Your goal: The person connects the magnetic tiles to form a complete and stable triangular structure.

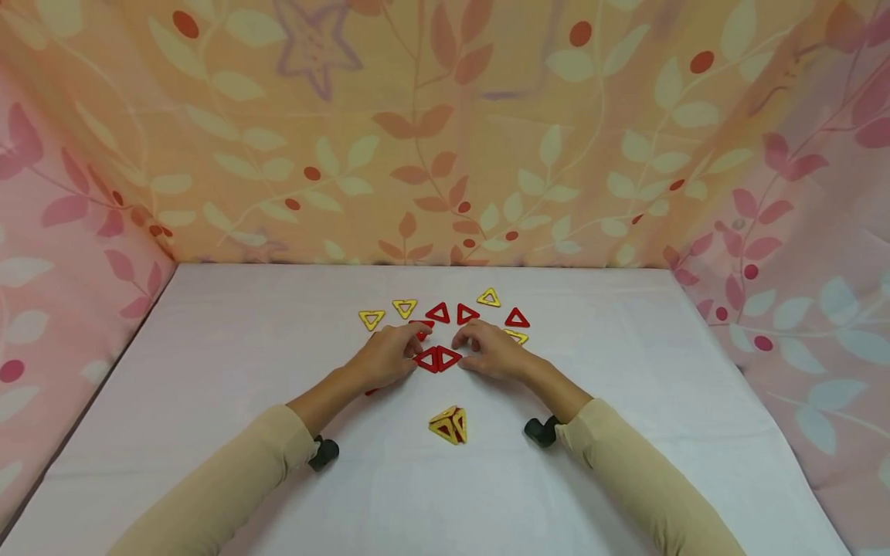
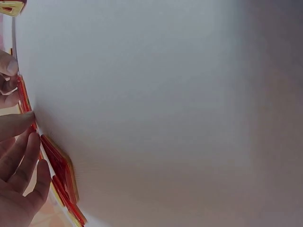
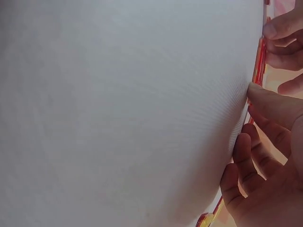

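Observation:
Two red triangle tiles lie side by side in the head view, the left one point(image 1: 434, 360) meeting the right one point(image 1: 441, 359) along an edge. My left hand point(image 1: 389, 355) holds the left tile's outer corner, thumb low and fingers above. Its index finger reaches another red tile point(image 1: 419, 323), which it partly hides. At the opposite corner, my right hand point(image 1: 495, 351) has thumb and curled fingers about the right tile. The left wrist view shows the thumb against a red tile edge point(image 2: 23, 94); the right wrist view shows the thumb at a red tile point(image 3: 260, 61).
Nearer the body lies a yellow triangular cluster point(image 1: 448, 421) with red showing through. Beyond the hands are red tiles point(image 1: 460, 315) and yellow tiles point(image 1: 371, 313). A yellow tile point(image 1: 518, 335) is partly behind the right hand. Patterned cloth point(image 1: 445, 154) walls the white table.

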A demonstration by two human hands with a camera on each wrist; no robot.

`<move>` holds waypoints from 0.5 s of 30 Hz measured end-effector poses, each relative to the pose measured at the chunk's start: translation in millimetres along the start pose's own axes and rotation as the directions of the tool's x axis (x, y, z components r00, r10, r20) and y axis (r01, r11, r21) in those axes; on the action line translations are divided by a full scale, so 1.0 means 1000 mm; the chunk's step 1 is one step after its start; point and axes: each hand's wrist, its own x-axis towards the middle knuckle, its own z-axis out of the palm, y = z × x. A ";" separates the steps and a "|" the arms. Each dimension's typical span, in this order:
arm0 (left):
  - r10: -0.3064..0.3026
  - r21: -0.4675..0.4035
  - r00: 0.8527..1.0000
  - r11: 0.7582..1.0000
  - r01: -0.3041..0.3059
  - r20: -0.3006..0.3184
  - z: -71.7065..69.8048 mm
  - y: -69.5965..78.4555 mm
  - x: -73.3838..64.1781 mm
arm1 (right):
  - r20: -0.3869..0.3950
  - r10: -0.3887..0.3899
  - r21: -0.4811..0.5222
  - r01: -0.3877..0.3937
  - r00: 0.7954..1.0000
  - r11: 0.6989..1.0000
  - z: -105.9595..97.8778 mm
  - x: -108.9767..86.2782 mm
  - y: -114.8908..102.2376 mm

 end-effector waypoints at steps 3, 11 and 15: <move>0.012 -0.002 1.000 1.000 -0.012 -0.004 0.001 0.000 0.001 | -0.002 0.005 0.000 -0.005 1.000 1.000 0.001 0.000 0.000; 0.036 -0.010 0.999 0.999 -0.036 -0.015 0.003 0.001 0.002 | 0.002 -0.005 -0.001 0.005 1.000 1.000 0.001 0.000 0.001; 0.040 -0.017 0.999 0.999 -0.040 -0.018 0.003 0.001 0.002 | 0.004 -0.002 0.003 0.002 1.000 1.000 0.000 -0.001 0.000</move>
